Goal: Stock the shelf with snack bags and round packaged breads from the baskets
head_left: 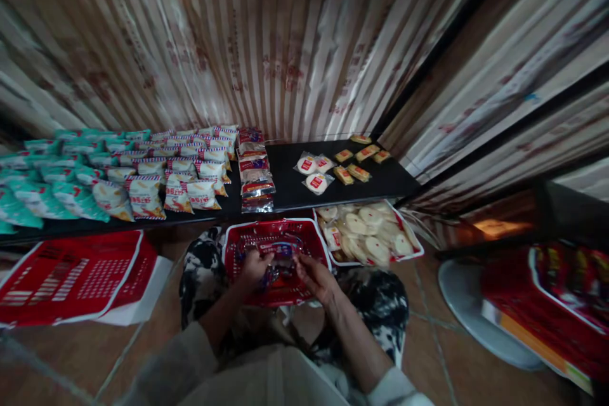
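Backdrop: striped sheeting behind a low black bench.
Bench, left end to mid-length: green bags, then white snack bags, in close rows from back edge to front edge; these rows look complete, as a judgement.
Sachet column: red-and-purple sachets run back edge to front edge, just right of the white bags; appears filled as far as the front edge.
Bench, right end: three round packs and six small yellow packs in loose groups, toward the back edge; sparse, reads as barely begun or set apart, cannot tell which.
Red basket: middle red basket below the front edge, between the knees; more sachets inside, off the bench, count unclear.
Hands: left hand pinches the left end of a purple packet, right hand pinches its right end; exact finger contact blurred.
Packet position: above the basket, not on the bench.
White-rimmed tray: tray at the basket's right, heaped with round cream packs; most of that kind remain off the bench.
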Available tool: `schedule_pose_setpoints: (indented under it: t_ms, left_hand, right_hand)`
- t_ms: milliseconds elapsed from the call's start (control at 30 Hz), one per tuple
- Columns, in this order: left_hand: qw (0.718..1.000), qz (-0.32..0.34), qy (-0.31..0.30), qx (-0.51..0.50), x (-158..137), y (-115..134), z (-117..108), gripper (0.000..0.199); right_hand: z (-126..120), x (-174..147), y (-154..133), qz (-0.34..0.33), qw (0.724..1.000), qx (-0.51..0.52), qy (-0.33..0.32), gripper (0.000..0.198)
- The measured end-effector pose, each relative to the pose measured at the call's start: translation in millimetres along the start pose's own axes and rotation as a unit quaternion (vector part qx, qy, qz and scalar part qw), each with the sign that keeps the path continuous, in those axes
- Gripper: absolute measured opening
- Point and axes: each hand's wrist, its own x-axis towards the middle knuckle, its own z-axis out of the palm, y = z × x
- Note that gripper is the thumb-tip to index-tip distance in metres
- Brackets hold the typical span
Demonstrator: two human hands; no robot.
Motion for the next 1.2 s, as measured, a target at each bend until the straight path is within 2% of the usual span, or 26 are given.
schedule_pose_setpoints:
  t_ms: [67,167,267,333,400,467,600,767,867,967,1067,1200]
  left_hand:
    - [1.000,0.006,0.010,0.012,2,8,-3,0.015]
    - [0.999,0.031,0.002,0.021,3,23,-9,0.014]
    - [0.998,0.060,-0.010,0.022,1,43,-12,0.015]
    - [0.997,0.074,-0.018,0.016,-1,57,-13,0.016]
    - [0.996,0.086,-0.029,0.005,-4,71,-13,0.016]
    - [0.993,0.103,-0.052,-0.008,-7,85,-14,0.017]
    - [0.982,0.143,-0.115,-0.040,-12,113,-14,0.025]
    - [0.968,0.139,-0.145,-0.153,-17,136,-12,0.035]
    - [0.960,0.132,-0.133,-0.208,-22,140,-13,0.045]
    - [0.960,0.126,-0.118,-0.219,-24,141,-14,0.050]
    - [0.965,0.116,-0.078,-0.220,-17,141,-16,0.043]
    - [0.964,0.098,0.004,-0.249,10,149,-20,0.031]
  right_hand:
    - [3,-9,-5,0.021,1.000,0.004,0.002,0.008]
    - [5,-22,-16,-0.009,0.997,-0.069,-0.025,0.012]
    - [7,-30,-31,-0.075,0.978,-0.189,-0.052,0.022]
    - [8,-34,-42,-0.135,0.955,-0.259,-0.047,0.029]
    - [12,-38,-54,-0.191,0.939,-0.285,-0.031,0.033]
    - [18,-43,-64,-0.206,0.941,-0.264,-0.047,0.038]
    - [37,-54,-77,-0.172,0.965,-0.171,-0.100,0.042]
    - [63,-57,-95,-0.162,0.981,-0.084,-0.059,0.042]
    - [80,-52,-113,-0.190,0.979,-0.052,-0.042,0.041]
    - [98,-42,-131,-0.202,0.977,-0.045,-0.057,0.044]
    - [118,-23,-147,-0.223,0.970,-0.055,-0.084,0.043]
    - [144,16,-163,-0.242,0.962,-0.081,-0.101,0.044]
